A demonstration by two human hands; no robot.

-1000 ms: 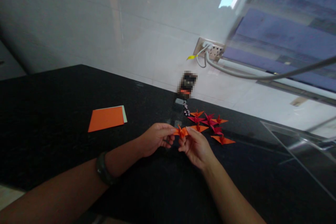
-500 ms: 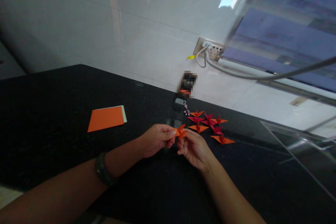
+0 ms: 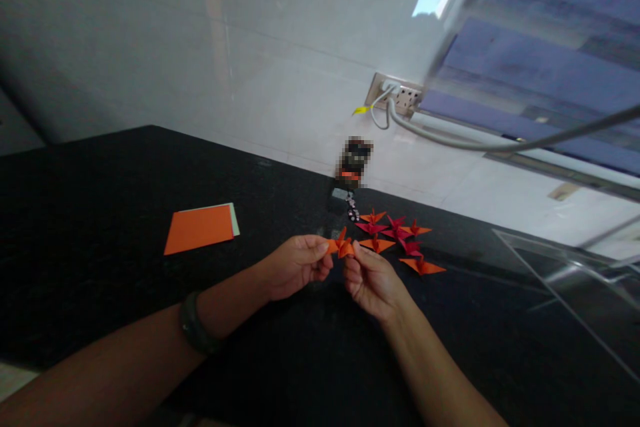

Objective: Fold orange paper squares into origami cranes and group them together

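Note:
My left hand (image 3: 295, 264) and my right hand (image 3: 371, 282) both pinch a small orange folded-paper crane (image 3: 341, 246) between thumb and fingers, just above the black countertop (image 3: 90, 213). A dark band sits on my left wrist. Just behind the hands, several finished orange and red paper cranes (image 3: 397, 240) lie in a cluster on the counter.
A stack of square paper sheets (image 3: 200, 229), orange on top, lies to the left. A small dark object (image 3: 353, 167) stands at the counter's back edge under a wall socket (image 3: 397, 96) with a cable. A clear acrylic sheet (image 3: 565, 287) lies at the right.
Both hands keep pinching and working the orange crane; its wings shifted slightly between the fingers. The view drifted a little; nothing else moved.

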